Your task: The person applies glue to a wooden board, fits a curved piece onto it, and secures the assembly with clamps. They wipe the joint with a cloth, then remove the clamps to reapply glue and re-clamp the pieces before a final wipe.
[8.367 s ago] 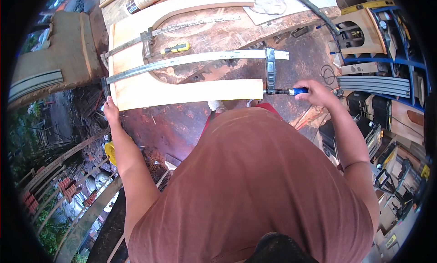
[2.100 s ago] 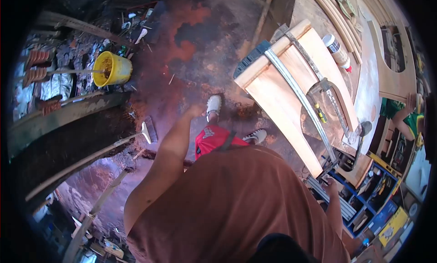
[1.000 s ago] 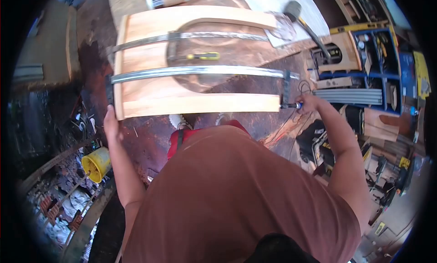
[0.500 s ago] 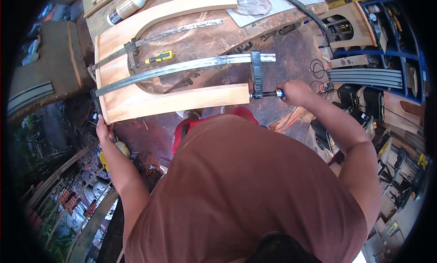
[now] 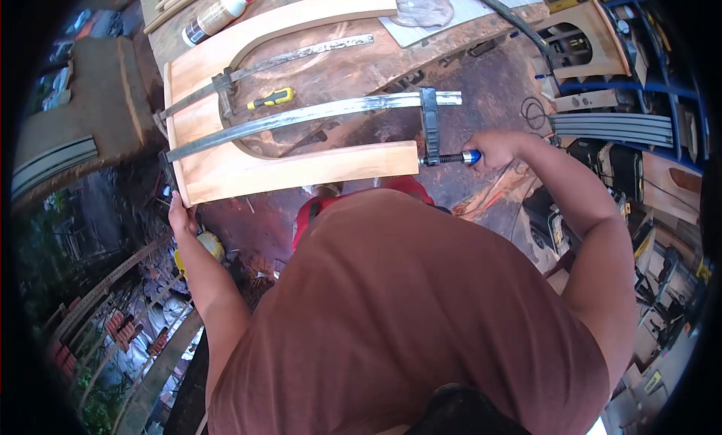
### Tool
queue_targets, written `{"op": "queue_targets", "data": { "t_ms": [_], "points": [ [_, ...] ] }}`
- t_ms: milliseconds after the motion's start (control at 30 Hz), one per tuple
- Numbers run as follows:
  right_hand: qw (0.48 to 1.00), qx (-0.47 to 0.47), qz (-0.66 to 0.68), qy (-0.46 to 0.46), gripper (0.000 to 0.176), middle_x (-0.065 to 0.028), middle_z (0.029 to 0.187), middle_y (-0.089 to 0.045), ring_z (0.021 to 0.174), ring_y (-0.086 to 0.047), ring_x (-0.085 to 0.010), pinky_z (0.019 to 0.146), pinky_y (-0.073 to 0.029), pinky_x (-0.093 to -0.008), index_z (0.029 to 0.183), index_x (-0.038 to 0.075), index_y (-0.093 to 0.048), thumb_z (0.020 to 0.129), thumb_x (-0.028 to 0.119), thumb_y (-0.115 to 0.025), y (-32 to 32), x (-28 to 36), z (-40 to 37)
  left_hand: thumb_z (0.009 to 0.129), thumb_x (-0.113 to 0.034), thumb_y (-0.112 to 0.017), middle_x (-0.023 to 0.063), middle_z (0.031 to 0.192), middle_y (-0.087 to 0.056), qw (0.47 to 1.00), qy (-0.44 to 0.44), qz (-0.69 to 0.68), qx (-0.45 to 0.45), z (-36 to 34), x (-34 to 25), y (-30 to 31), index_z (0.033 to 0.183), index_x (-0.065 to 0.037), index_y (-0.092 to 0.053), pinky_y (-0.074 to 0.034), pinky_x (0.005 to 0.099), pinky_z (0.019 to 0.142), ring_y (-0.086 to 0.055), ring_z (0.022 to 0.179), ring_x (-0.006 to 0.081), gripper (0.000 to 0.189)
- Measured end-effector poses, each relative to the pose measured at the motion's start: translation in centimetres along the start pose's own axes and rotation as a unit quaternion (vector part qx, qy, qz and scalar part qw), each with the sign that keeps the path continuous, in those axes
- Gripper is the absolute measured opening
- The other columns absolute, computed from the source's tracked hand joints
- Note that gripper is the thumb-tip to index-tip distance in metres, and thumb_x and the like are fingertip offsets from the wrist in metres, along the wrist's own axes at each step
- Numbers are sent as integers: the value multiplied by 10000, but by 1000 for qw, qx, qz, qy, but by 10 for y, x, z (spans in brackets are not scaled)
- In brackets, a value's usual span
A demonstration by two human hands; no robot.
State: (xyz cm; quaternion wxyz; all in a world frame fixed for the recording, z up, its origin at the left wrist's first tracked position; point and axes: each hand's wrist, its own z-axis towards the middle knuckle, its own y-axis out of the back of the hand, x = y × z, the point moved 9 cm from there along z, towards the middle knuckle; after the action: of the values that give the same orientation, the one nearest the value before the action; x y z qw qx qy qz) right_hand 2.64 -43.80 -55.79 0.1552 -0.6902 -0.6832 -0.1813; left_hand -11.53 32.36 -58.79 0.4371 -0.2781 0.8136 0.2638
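A pale U-shaped wooden frame [image 5: 301,171] lies across the corner of the workbench, with a thin strip of wood along its left end. Along the near arm of the frame runs a long bar clamp [image 5: 316,113], its sliding jaw and screw just past the arm's right end. My right hand [image 5: 498,150] is closed around the blue end of the clamp's screw handle. At the frame's near left corner, my left hand [image 5: 181,215] grips the wood beside the clamp's fixed jaw; some fingers are hidden underneath. A second bar clamp [image 5: 301,57] sits across the frame farther back.
On the workbench [image 5: 338,74] lie a yellow-and-black screwdriver [image 5: 271,98] and a glue bottle [image 5: 223,16] with a red tip. A clear plastic bag [image 5: 421,4] rests on a pale board at the back. A blue shelf rack [image 5: 681,96] and black cases [image 5: 598,156] stand to the right.
The view has shifted slightly, so the bench appears a little right and lower. My right hand has turned on the clamp handle, showing more of its blue part. My left hand keeps its place.
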Motion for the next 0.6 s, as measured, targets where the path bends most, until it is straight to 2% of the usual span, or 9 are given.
{"op": "queue_targets", "data": {
  "t_ms": [67, 100, 167, 267, 300, 367, 500, 567, 600],
  "points": [
    [962, -143, -151, 177, 216, -139, 750, -632, 676, -643, -308, 634, -516, -400, 904, 55, -588, 732, 149, -678, 7, 13, -2, 1017, -301, -456, 86, 1014, -660, 1000, 3, 2, -7, 2, 1, 1, 1135, -5, -553, -562, 295, 706, -664, 858, 173, 334],
    [962, -144, -153, 177, 216, -139, 750, -632, 676, -643, -308, 634, -516, -400, 904, 55, -588, 732, 149, -678, 0, 16, -5, 1017, -301, -456, 86, 1014, -660, 1000, 2, 0, -8, 2, 1, 0, 1135, -5, -553, -562, 295, 706, -664, 858, 173, 334],
    [909, -335, -248, 33, 235, -149, 798, -646, 730, -645, -348, 654, -506, -432, 895, 56, -590, 729, 176, -704, 8, 10, -22, 1015, -301, -461, 75, 1000, -657, 1000, -1, -13, -4, 1, 1, -1, 1104, -14, -559, -550, 285, 682, -660, 847, 166, 316],
    [857, -445, -253, 62, 263, -131, 768, -659, 734, -638, -352, 641, -498, -415, 893, 71, -597, 717, 203, -743, 5, 13, -33, 1019, -296, -450, 84, 1007, -655, 1000, -6, -14, -3, 1, 1, 0, 1114, -7, -554, -560, 301, 701, -661, 856, 171, 321],
    [857, -445, -253, 62, 263, -131, 768, -659, 734, -638, -352, 641, -498, -415, 893, 71, -597, 717, 203, -743, 12, 17, -39, 1019, -296, -450, 84, 1007, -655, 1000, -6, -13, -4, 2, 3, 1, 1114, -7, -554, -560, 301, 701, -661, 856, 171, 321],
    [947, -272, -155, 75, 270, -151, 819, -668, 765, -641, -375, 686, -508, -438, 878, 55, -612, 736, 252, -731, 12, 19, -29, 1022, -291, -438, 91, 1015, -655, 1000, -9, -11, 10, 5, 3, 2, 1119, -3, -550, -570, 315, 725, -664, 868, 180, 323],
    [977, -186, -16, 107, 271, -148, 777, -670, 771, -640, -373, 694, -513, -428, 863, 49, -624, 736, 263, -730, 19, 4, -13, 1023, -286, -436, 94, 1029, -656, 1000, -5, -26, 14, -3, -2, -6, 1122, -5, -550, -571, 312, 724, -666, 878, 182, 319],
    [998, -51, 28, 23, 217, -139, 758, -651, 715, -636, -335, 631, -488, -408, 861, 75, -596, 721, 186, -719, 2, -7, -4, 1022, -280, -437, 94, 1041, -656, 1000, 2, -14, 2, -3, -2, -5, 1128, -7, -552, -569, 303, 718, -667, 877, 183, 314],
    [998, -51, 28, 23, 217, -139, 758, -651, 715, -636, -335, 631, -488, -408, 861, 75, -596, 721, 186, -719, -2, -7, -4, 1022, -280, -437, 94, 1041, -656, 1000, 2, -15, 2, -2, -1, -4, 1128, -7, -552, -569, 303, 718, -667, 877, 183, 314]
  ]
}}
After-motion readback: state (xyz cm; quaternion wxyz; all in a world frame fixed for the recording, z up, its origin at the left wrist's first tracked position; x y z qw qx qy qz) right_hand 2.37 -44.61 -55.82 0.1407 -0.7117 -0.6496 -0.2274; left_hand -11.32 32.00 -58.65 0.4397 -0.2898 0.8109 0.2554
